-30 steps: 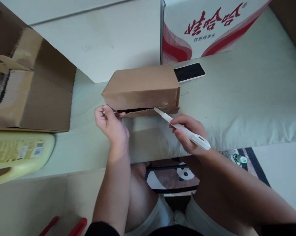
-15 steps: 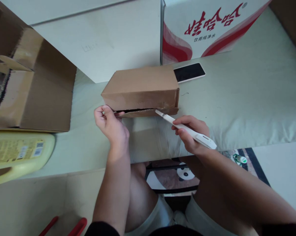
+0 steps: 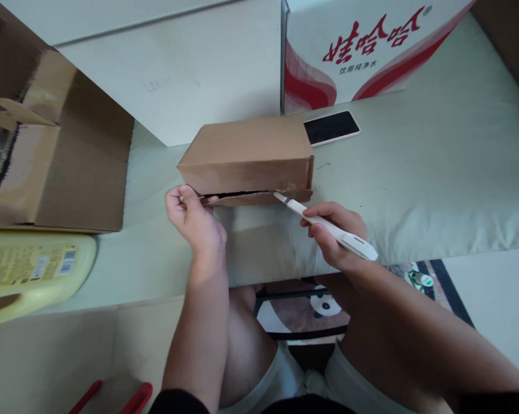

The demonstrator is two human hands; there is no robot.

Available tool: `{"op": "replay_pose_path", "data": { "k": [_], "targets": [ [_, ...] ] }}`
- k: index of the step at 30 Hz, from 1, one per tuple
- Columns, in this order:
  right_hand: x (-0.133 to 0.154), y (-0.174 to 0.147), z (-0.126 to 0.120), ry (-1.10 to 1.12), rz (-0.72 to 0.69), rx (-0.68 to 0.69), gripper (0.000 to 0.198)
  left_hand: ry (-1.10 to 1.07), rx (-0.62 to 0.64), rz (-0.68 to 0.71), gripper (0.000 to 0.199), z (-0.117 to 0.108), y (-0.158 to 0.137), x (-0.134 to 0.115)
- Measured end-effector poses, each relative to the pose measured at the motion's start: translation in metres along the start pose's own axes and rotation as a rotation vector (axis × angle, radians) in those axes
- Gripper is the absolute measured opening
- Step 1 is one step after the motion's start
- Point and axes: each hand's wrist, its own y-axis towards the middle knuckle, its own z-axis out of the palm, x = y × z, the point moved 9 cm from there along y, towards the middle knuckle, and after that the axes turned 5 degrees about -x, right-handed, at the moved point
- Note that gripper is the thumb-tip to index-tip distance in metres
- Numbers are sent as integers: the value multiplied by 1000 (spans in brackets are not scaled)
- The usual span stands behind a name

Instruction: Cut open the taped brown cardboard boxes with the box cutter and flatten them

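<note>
A small brown cardboard box (image 3: 250, 144) lies on the pale green cushioned surface, with a dark slit along its lower front edge. My left hand (image 3: 194, 215) is closed on the left end of the loosened cardboard flap (image 3: 242, 201), some fingers inside the gap. In my right hand (image 3: 337, 230) is a white utility knife (image 3: 343, 234), its handle gripped between thumb and fingers. The knife's tip touches or nearly touches the flap at the right part of the slit; exact contact is hard to tell.
A phone (image 3: 333, 127) lies behind the box, near a white and red carton (image 3: 362, 52). A large white box (image 3: 199, 75) stands behind. At left are an opened cardboard box (image 3: 87, 155) and a yellow jug (image 3: 35, 270). Red handles (image 3: 136, 399) show below.
Almost nothing differs. The knife tip has shifted very slightly to the right along the slit; my left hand and the box stay in place.
</note>
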Motion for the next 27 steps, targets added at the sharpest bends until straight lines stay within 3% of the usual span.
{"op": "replay_pose_path", "data": {
  "k": [12, 27],
  "targets": [
    [-2, -2, -3, 34, 3, -27, 13, 0, -28, -36, 16, 2, -4, -3],
    [-5, -2, -6, 57, 15, -46, 13, -35, 9, 19, 23, 0, 0, 0]
  ]
}}
